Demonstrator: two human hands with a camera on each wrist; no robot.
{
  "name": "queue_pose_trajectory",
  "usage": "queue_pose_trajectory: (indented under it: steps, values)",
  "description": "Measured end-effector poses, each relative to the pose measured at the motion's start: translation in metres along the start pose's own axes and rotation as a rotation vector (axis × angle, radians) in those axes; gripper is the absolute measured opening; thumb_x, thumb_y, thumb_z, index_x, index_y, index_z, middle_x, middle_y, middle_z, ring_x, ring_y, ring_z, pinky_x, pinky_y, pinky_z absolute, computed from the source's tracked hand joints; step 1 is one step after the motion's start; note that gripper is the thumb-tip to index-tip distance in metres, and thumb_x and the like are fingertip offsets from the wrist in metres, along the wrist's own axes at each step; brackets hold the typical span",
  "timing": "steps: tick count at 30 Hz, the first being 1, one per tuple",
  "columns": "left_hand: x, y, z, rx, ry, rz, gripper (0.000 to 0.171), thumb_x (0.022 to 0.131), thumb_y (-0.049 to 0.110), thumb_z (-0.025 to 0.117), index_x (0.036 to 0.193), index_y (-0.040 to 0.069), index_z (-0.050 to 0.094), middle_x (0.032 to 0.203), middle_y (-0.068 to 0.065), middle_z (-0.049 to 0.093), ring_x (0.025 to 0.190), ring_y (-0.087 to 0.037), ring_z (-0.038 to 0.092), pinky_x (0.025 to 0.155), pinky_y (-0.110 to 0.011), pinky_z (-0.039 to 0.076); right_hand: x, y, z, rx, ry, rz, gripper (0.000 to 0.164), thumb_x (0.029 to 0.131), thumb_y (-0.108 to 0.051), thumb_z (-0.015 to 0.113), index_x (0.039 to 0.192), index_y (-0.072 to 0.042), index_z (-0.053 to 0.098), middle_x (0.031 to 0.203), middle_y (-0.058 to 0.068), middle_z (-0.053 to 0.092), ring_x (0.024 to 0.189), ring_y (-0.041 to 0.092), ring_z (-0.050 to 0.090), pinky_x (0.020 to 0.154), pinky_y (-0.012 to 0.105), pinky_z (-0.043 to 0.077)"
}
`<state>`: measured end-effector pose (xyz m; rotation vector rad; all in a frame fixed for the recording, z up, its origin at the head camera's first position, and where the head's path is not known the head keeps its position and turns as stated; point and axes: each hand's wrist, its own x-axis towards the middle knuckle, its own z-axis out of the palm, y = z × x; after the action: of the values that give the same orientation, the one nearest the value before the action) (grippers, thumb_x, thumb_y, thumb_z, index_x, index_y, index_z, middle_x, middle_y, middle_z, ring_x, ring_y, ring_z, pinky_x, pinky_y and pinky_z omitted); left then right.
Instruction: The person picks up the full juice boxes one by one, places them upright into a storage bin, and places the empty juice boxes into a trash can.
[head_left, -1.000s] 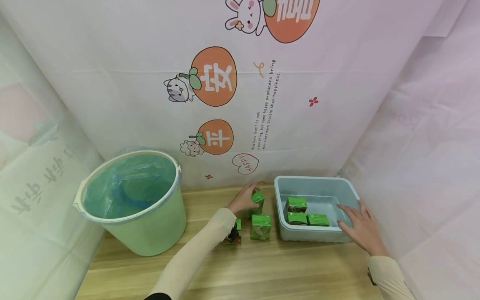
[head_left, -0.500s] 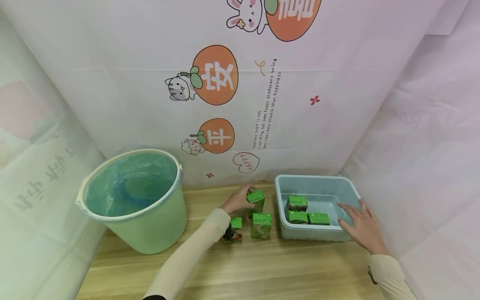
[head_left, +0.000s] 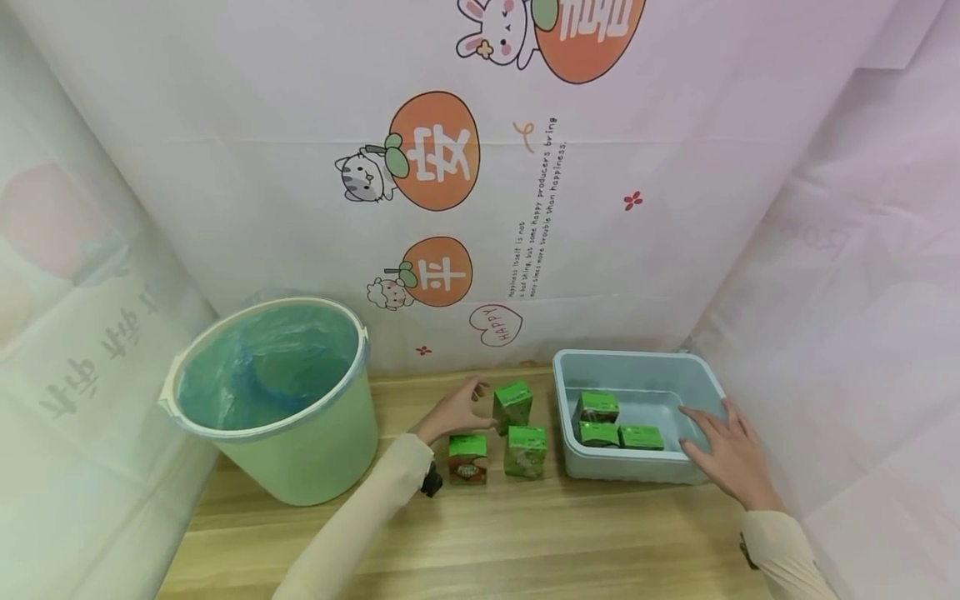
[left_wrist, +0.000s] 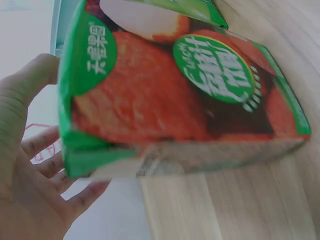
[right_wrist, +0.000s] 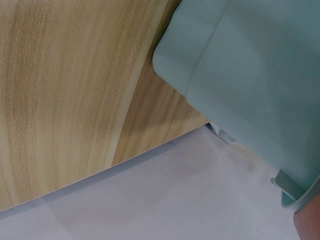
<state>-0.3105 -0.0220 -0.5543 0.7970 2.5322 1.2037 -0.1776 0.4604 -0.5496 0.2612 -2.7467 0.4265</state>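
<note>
My left hand (head_left: pixel 453 412) hovers with thumb and fingers spread, just left of the rear green juice carton (head_left: pixel 512 406) on the table. Two more juice cartons stand in front: a left one (head_left: pixel 467 460) with a red printed front, and a right one (head_left: pixel 525 452). A carton with fruit pictures (left_wrist: pixel 165 90) fills much of the left wrist view, with the spread left fingers behind it. My right hand (head_left: pixel 731 454) rests on the right side of the pale blue plastic bin (head_left: pixel 630 360), fingers extended over its rim. Several green cartons (head_left: pixel 641 437) lie inside the bin's left part.
A green bucket (head_left: pixel 300 458) lined with a clear bag stands at the left. White printed sheets (head_left: pixel 585 250) wall in the back and both sides. The wooden table (head_left: pixel 525 542) stretches out in front of the cartons.
My left hand has let go of the rear carton and moved left and toward me, uncovering the front left carton. The right hand stays on the bin.
</note>
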Motion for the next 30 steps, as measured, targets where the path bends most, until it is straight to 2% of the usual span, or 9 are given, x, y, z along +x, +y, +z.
queue_pose_trajectory:
  steps: [5, 12, 15, 20, 25, 30]
  values:
    - [-0.02, -0.006, -0.004, 0.014, 0.023, 0.008, 0.073, 0.091, 0.031, 0.083, 0.15, 0.004, 0.048, 0.133, -0.017, 0.058, 0.124, -0.038, 0.057, 0.1, -0.053, 0.052, 0.001, -0.001, 0.0, -0.011, -0.001, -0.001, 0.055, 0.099, -0.039, 0.064, 0.144, -0.008, 0.059, 0.141, 0.03, 0.061, 0.147, 0.061, 0.026, 0.115, 0.072, 0.022]
    - [-0.041, -0.01, 0.001, -0.108, -0.009, 0.035, 0.063, 0.088, 0.023, 0.086, 0.136, -0.002, 0.053, 0.128, -0.021, 0.058, 0.119, -0.04, 0.057, 0.103, -0.056, 0.05, 0.001, 0.001, 0.0, -0.012, 0.008, -0.003, 0.054, 0.097, -0.037, 0.066, 0.143, -0.008, 0.059, 0.14, 0.03, 0.061, 0.146, 0.061, 0.026, 0.114, 0.072, 0.023]
    - [-0.046, -0.014, 0.004, -0.096, -0.032, 0.055, 0.059, 0.087, 0.025, 0.087, 0.129, -0.001, 0.055, 0.125, -0.023, 0.06, 0.116, -0.039, 0.059, 0.1, -0.049, 0.053, 0.001, 0.002, 0.001, -0.011, 0.003, -0.002, 0.055, 0.098, -0.038, 0.065, 0.143, -0.008, 0.059, 0.14, 0.03, 0.061, 0.147, 0.06, 0.026, 0.114, 0.072, 0.023]
    - [-0.051, -0.018, 0.008, -0.061, -0.05, 0.103, 0.05, 0.084, 0.018, 0.09, 0.119, 0.002, 0.058, 0.114, -0.013, 0.064, 0.104, -0.023, 0.061, 0.09, -0.036, 0.055, 0.001, 0.0, -0.001, -0.013, -0.004, 0.007, 0.055, 0.098, -0.039, 0.066, 0.143, -0.009, 0.059, 0.141, 0.029, 0.061, 0.146, 0.061, 0.027, 0.114, 0.072, 0.024]
    - [-0.055, -0.021, 0.014, -0.082, -0.062, 0.112, 0.047, 0.081, 0.006, 0.086, 0.118, 0.005, 0.057, 0.11, -0.005, 0.061, 0.095, -0.016, 0.058, 0.08, -0.03, 0.054, 0.001, -0.001, -0.002, -0.023, 0.002, 0.011, 0.054, 0.096, -0.038, 0.067, 0.142, -0.01, 0.06, 0.14, 0.028, 0.062, 0.146, 0.061, 0.028, 0.113, 0.071, 0.025]
    - [-0.057, -0.022, 0.018, -0.09, -0.04, 0.118, 0.047, 0.08, 0.005, 0.085, 0.118, 0.007, 0.057, 0.108, -0.004, 0.059, 0.089, -0.014, 0.055, 0.075, -0.028, 0.052, 0.001, -0.003, -0.003, -0.023, -0.005, 0.015, 0.054, 0.097, -0.038, 0.066, 0.143, -0.01, 0.06, 0.141, 0.029, 0.061, 0.145, 0.061, 0.028, 0.114, 0.071, 0.025]
